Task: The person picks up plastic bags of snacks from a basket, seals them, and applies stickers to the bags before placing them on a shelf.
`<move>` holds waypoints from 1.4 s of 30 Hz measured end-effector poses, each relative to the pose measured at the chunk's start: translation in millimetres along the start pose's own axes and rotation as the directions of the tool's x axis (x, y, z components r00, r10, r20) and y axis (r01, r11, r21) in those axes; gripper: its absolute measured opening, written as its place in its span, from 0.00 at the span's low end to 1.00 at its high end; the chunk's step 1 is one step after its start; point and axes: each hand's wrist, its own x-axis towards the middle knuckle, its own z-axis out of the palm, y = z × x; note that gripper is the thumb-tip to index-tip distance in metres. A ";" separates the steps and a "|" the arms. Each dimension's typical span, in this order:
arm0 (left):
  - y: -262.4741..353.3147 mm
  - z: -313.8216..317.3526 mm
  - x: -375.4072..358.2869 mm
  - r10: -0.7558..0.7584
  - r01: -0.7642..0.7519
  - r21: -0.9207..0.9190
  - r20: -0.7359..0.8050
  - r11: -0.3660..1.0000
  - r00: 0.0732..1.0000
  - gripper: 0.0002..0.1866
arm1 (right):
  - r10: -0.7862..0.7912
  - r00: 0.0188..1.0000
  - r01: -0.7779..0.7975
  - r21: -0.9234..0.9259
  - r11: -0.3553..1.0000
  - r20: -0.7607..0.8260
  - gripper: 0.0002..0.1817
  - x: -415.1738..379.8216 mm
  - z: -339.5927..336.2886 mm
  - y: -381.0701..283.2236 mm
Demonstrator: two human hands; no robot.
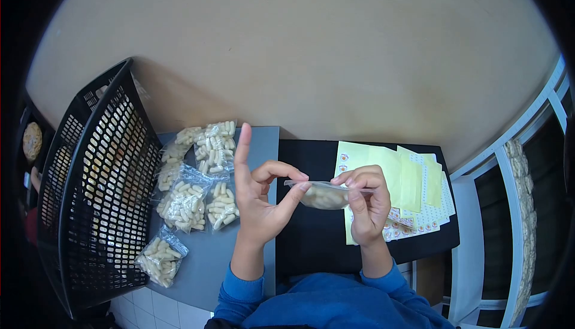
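A small clear plastic bag (325,197) with pale capsules inside hangs between my two hands, its top edge uppermost. My left hand (263,194) pinches the bag's left top corner between thumb and a finger, with another finger pointing straight up. At the right end of the same edge, my right hand (368,203) grips the bag with thumb and fingers. Several filled capsule bags (182,206) lie on the grey tabletop (239,257) to the left. Behind my right hand are yellow-backed sticker sheets (389,173), some showing rows of small round printed stickers.
A tall black mesh basket (108,197) stands at the left edge, with many pale capsules visible through its holes. The sticker sheets rest on a black surface (308,251). A beige wall (287,59) rises behind. White metal framing (509,209) is at the right.
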 end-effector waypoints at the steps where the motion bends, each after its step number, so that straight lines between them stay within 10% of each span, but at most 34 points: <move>1: 0.0 0.4 -0.5 -0.002 0.002 0.001 0.002 1.000 1.000 0.46 | -0.010 0.999 0.012 -0.029 1.000 0.039 0.06 1.5 -3.6 0.5; 3: 0.2 2.6 -1.9 -0.023 0.023 0.007 0.006 1.000 1.000 0.45 | -0.017 0.997 0.022 -0.057 0.998 0.076 0.08 7.3 -6.2 -6.0; 5: -1.6 3.4 -2.3 -0.031 0.031 0.008 0.008 0.999 0.999 0.45 | -0.146 0.976 0.217 -0.662 0.718 0.161 0.11 20.9 -3.4 -31.2; 9: -5.8 6.4 -4.5 0.058 -0.060 0.056 0.049 0.997 0.997 0.42 | -0.078 0.954 0.293 -0.852 0.433 0.288 0.05 24.7 3.9 -41.2; 35: 4.4 -2.2 -4.0 -0.063 0.034 0.164 0.174 0.986 0.983 0.45 | -0.047 0.967 0.234 -0.792 0.564 0.252 0.04 12.7 2.9 -26.3; 42: 17.1 -30.8 -5.1 -0.341 0.183 0.306 0.614 0.934 0.712 0.38 | 0.165 0.914 0.133 -0.655 0.743 0.372 0.07 -23.3 -26.4 -24.2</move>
